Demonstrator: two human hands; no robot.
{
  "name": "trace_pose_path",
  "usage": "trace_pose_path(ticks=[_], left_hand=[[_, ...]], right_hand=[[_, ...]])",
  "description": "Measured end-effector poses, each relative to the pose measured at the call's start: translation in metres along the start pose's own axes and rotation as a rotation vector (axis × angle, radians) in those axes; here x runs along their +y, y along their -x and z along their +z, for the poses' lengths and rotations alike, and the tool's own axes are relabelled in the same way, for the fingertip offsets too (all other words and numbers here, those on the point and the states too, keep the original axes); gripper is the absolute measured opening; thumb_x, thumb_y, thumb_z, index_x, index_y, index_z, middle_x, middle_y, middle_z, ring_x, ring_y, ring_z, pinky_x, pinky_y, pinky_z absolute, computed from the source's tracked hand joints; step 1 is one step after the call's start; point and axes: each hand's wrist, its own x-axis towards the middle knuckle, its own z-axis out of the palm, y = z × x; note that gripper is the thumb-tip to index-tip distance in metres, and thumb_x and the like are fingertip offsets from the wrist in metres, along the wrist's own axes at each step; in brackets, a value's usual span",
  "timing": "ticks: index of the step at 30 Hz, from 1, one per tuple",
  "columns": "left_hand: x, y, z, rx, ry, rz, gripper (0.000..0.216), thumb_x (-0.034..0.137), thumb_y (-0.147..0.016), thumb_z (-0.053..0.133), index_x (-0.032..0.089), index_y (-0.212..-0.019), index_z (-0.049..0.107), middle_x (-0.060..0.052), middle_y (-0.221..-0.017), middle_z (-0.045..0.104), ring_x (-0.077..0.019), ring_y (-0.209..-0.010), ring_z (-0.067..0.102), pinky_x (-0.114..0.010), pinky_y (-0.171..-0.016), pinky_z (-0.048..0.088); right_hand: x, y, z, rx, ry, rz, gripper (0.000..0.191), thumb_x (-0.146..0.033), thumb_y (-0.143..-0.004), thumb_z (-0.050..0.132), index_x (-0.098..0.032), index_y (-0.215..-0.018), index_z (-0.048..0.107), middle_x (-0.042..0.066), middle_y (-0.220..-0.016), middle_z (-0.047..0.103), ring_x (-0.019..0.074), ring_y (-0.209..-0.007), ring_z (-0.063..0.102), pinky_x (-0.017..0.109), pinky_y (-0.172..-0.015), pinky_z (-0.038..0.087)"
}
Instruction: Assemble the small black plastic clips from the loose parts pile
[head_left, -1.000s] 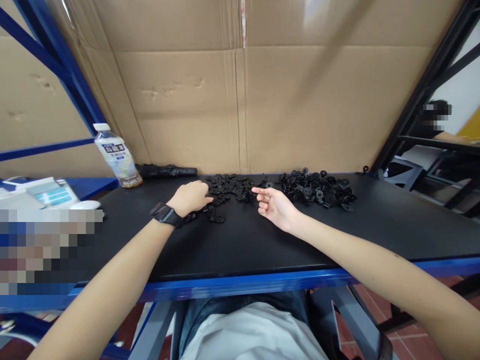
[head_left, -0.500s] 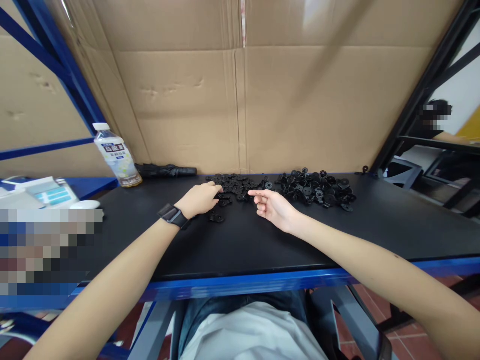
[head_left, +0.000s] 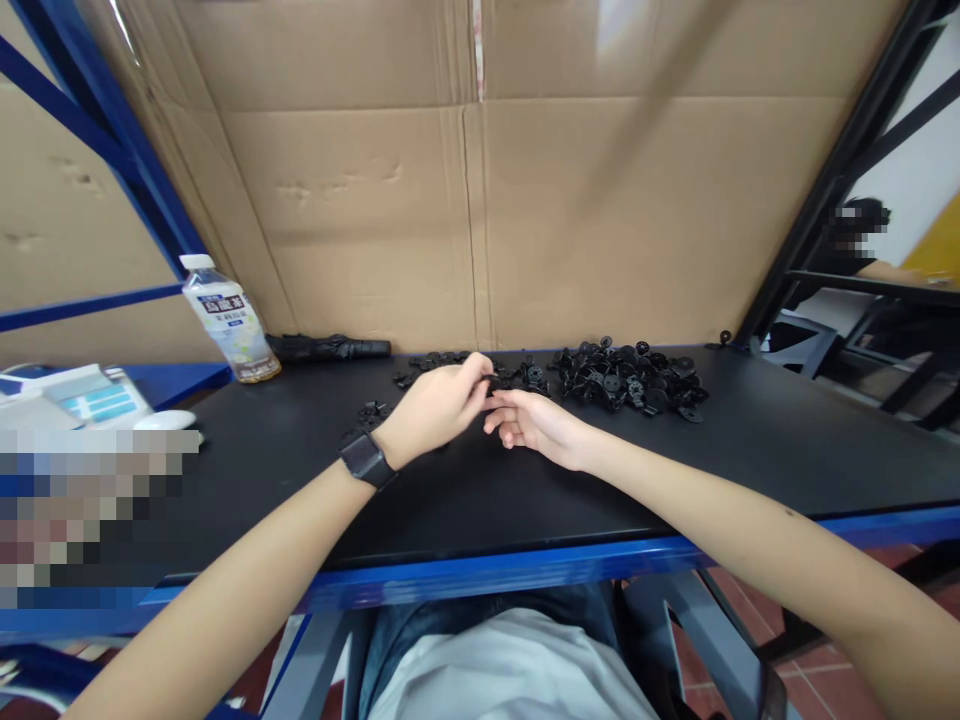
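My left hand [head_left: 442, 405], with a dark watch [head_left: 367, 460] on its wrist, reaches over the middle of the black table. Its thumb and fingertips close on a small black plastic part [head_left: 491, 381]. My right hand [head_left: 536, 428] meets it from the right, thumb and index finger pinched at the same part, other fingers loosely curled. The part is mostly covered by fingers, so its exact shape is hidden. Behind the hands lies a spread of black plastic parts [head_left: 529, 375]. Some more parts [head_left: 371, 412] lie left of my left hand.
A larger heap of black disc-like parts [head_left: 622, 378] lies to the right. At the back left stand a drink bottle [head_left: 231, 322] and a folded black umbrella [head_left: 330, 347]. Cardboard [head_left: 360, 220] walls the back. A white device [head_left: 82, 395] sits far left. Another person [head_left: 855, 240] is at far right.
My left hand has moved right from the loose parts to my right hand's fingertips, where a black part now shows. My right hand has shifted slightly left. Some loose parts now lie further left.
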Motion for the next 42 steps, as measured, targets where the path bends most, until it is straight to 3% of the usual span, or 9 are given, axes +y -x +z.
trace_pose_path(ticks=[6, 9, 13, 16, 21, 35, 42], left_hand=[[0.019, 0.002, 0.005, 0.019, -0.037, 0.133, 0.022, 0.018, -0.088, 0.035, 0.015, -0.107, 0.046, -0.007, -0.09, 0.065, -0.0188, -0.085, 0.062, -0.03, -0.076, 0.047], [0.018, 0.003, 0.005, 0.036, -0.068, 0.183, 0.026, 0.02, -0.091, 0.033, 0.015, -0.111, 0.048, -0.007, -0.091, 0.066, -0.0176, -0.086, 0.063, -0.032, -0.084, 0.047], [0.017, 0.002, 0.007, 0.088, -0.131, 0.172, 0.025, 0.02, -0.092, 0.031, 0.014, -0.103, 0.053, -0.006, -0.085, 0.067, -0.0171, -0.087, 0.063, -0.033, -0.089, 0.045], [0.015, 0.002, 0.008, 0.068, -0.2, 0.136, 0.023, 0.02, -0.091, 0.034, 0.014, -0.096, 0.055, -0.007, -0.081, 0.067, -0.0194, -0.083, 0.063, -0.032, -0.08, 0.047], [0.012, 0.005, 0.006, -0.077, -0.259, 0.116, 0.022, 0.02, -0.091, 0.033, 0.014, -0.091, 0.055, -0.006, -0.072, 0.065, -0.0194, -0.066, 0.063, -0.029, -0.061, 0.046], [0.016, 0.007, 0.006, -0.194, -0.299, 0.214, 0.014, 0.013, -0.087, 0.037, 0.013, -0.089, 0.051, -0.008, -0.074, 0.064, -0.0191, -0.064, 0.063, -0.028, -0.058, 0.045], [0.018, 0.007, 0.009, -0.163, -0.382, 0.282, 0.008, 0.009, -0.085, 0.042, 0.013, -0.085, 0.048, -0.006, -0.069, 0.06, -0.0201, -0.059, 0.06, -0.029, -0.052, 0.044]], right_hand=[[0.003, -0.002, 0.002, -0.007, -0.007, -0.042, 0.024, -0.018, -0.078, 0.036, -0.015, -0.062, 0.054, 0.002, -0.055, 0.054, 0.0109, -0.047, 0.047, 0.025, -0.053, 0.037], [0.002, -0.002, 0.003, -0.021, 0.022, -0.029, 0.032, -0.023, -0.081, 0.032, -0.014, -0.062, 0.056, 0.005, -0.058, 0.057, 0.0114, -0.047, 0.047, 0.026, -0.053, 0.037], [0.002, -0.002, 0.002, -0.035, 0.047, -0.031, 0.035, -0.033, -0.084, 0.033, -0.015, -0.067, 0.057, 0.007, -0.063, 0.061, 0.0115, -0.049, 0.048, 0.025, -0.053, 0.037], [0.003, -0.002, 0.001, -0.038, 0.01, -0.048, 0.031, -0.033, -0.082, 0.035, -0.015, -0.069, 0.057, 0.005, -0.065, 0.061, 0.0108, -0.05, 0.047, 0.024, -0.054, 0.036], [0.0, -0.002, 0.003, -0.026, -0.077, -0.045, 0.027, -0.032, -0.076, 0.036, -0.015, -0.066, 0.055, 0.002, -0.062, 0.054, 0.0103, -0.048, 0.043, 0.025, -0.052, 0.035], [0.001, -0.002, 0.004, 0.019, -0.019, -0.013, 0.022, -0.024, -0.069, 0.037, -0.014, -0.061, 0.056, 0.004, -0.06, 0.055, 0.0106, -0.046, 0.044, 0.025, -0.052, 0.036], [0.0, 0.0, 0.005, 0.038, 0.008, 0.002, 0.022, -0.02, -0.07, 0.036, -0.015, -0.057, 0.052, 0.003, -0.056, 0.053, 0.0103, -0.045, 0.043, 0.025, -0.051, 0.036]])
